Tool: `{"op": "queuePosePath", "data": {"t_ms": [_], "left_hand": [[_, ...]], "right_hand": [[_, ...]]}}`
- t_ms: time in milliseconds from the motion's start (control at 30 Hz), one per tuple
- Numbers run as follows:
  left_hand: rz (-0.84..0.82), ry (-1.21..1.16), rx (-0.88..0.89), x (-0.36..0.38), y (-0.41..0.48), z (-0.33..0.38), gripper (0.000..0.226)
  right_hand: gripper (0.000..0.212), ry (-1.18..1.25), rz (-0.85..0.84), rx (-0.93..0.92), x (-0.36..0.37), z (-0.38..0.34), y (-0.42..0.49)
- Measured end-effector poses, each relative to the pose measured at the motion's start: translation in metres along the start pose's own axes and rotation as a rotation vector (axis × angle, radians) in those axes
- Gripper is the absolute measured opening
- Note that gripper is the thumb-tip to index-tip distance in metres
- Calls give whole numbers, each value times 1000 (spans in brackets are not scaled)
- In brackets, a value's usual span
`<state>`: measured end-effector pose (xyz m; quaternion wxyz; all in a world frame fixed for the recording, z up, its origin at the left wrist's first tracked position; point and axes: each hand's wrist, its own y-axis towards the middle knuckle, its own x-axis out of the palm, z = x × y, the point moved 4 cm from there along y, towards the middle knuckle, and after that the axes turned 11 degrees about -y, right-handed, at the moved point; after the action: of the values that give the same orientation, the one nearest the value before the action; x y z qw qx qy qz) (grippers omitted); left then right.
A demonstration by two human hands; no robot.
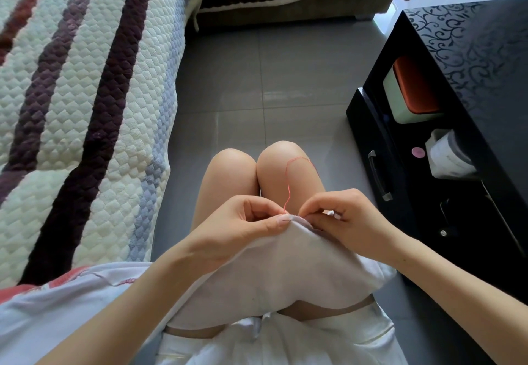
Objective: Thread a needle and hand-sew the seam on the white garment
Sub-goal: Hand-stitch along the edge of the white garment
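While the left hand [245,222] and right hand [343,217] pinch the white garment [300,264], the needle is indiscernible — red thread [288,190] shows.

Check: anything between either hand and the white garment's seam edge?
Nothing visible. The left hand and right hand both pinch the white garment at its raised edge; the red thread rises between them, blocking neither.

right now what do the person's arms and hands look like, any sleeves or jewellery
The left forearm and right forearm are bare, with no sleeve on either. The left hand and right hand wear no gloves, rings, watch or bracelet in view. The left thumbnail looks short and unpainted.
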<state>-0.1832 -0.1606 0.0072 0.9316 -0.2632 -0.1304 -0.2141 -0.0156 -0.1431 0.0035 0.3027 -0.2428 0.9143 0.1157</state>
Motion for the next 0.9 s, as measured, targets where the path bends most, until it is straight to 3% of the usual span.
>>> {"op": "queuePosePath", "data": {"t_ms": [267,333,467,533,767,900], "left_hand": [[80,9,55,-4,2,-6,7],[95,11,59,-6,3,-10,10],[74,-21,51,-4,6,-12,11],[75,-69,39,-4,7,-11,8],[239,-25,92,-3,11,-9,27],[262,-2,91,-1,13,-8,32]], "right_hand": [[21,-49,-26,83,7,-5,-5],[23,-75,26,11,5,-13,-6],[16,-428,321,-314,6,-26,-8],[15,-483,402,-399,6,-27,-7],[10,-594,403,-592,10,-40,-2],[14,-427,394,-557,8,-38,1]]}}
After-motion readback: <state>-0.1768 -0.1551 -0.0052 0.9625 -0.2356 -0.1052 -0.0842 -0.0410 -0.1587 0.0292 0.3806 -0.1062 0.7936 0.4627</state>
